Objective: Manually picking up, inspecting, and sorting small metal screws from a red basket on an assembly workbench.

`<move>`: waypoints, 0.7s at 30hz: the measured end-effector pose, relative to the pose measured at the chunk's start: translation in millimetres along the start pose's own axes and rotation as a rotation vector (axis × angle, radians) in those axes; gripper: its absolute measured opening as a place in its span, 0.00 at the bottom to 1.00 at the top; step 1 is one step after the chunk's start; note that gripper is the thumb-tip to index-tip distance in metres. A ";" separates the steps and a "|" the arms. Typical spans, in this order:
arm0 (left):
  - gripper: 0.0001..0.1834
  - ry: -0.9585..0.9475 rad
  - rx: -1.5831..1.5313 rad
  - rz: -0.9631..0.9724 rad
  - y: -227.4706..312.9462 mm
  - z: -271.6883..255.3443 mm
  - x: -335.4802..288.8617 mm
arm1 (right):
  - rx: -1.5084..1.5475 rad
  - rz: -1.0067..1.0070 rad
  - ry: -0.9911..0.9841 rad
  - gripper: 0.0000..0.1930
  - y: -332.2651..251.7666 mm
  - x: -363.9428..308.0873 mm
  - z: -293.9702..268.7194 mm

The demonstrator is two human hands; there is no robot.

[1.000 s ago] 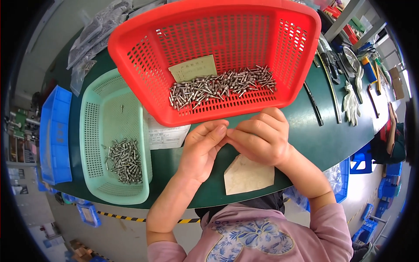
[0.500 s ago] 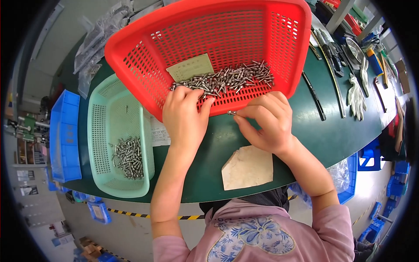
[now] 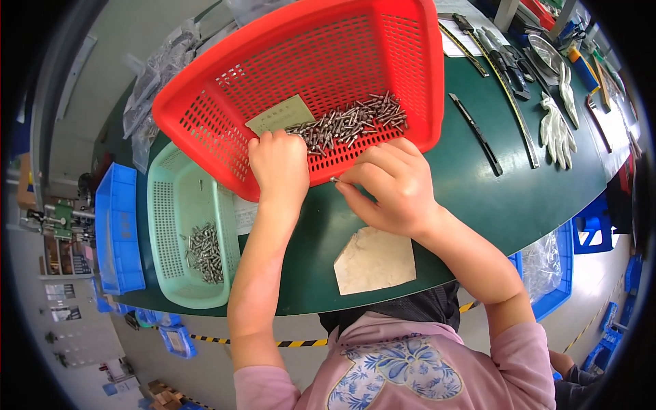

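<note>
A red basket (image 3: 420, 109) is standing on the green table (image 3: 471, 198), and a heap of metal pins (image 3: 345, 126) is lying on the basket's floor. The person's left hand (image 3: 281, 160) is resting over the front of the red basket, beside the left end of that heap; its fingertips are bending down out of sight, so I cannot tell whether they are pinching anything. At the front rim of the red basket, the right hand (image 3: 389, 178) is pressing thumb and forefinger together, pinching a small metal pin (image 3: 333, 179) that is poking out toward the left. A pale paper tag (image 3: 280, 115) is leaning inside the red basket, behind the left hand. To the left of the red basket, a light green basket (image 3: 195, 295) is holding a smaller pile of pins (image 3: 205, 254), and farther left a blue bin (image 3: 123, 225) is standing. In front of the red basket, a beige sheet (image 3: 376, 263) is lying. To its right, a slim black tool (image 3: 476, 133) is lying nearest, while a white glove (image 3: 557, 133) is lying farther out
</note>
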State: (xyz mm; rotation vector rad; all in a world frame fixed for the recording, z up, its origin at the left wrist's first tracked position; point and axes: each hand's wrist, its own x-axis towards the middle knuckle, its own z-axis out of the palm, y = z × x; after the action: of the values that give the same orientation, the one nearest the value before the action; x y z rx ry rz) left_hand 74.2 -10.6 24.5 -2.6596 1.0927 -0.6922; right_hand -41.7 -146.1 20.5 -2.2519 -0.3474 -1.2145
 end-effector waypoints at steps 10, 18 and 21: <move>0.03 -0.125 -1.079 -0.408 -1.5 -17.8 -26.1 | 0.142 0.297 -0.160 0.05 -1.3 -5.0 0.1; 0.04 -0.469 -2.077 -0.484 10.7 -22.7 -61.5 | 0.802 0.897 -0.428 0.07 -5.2 -4.6 -3.4; 0.11 -0.541 -2.079 -0.532 10.7 -20.8 -65.6 | 0.857 0.984 -0.438 0.06 -4.7 -5.6 -1.6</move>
State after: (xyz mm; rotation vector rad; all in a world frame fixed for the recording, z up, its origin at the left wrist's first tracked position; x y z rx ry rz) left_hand 16.8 28.0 16.1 -3.8511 0.9365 2.4101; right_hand -48.1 -143.1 18.1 -1.5192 0.1013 -0.0072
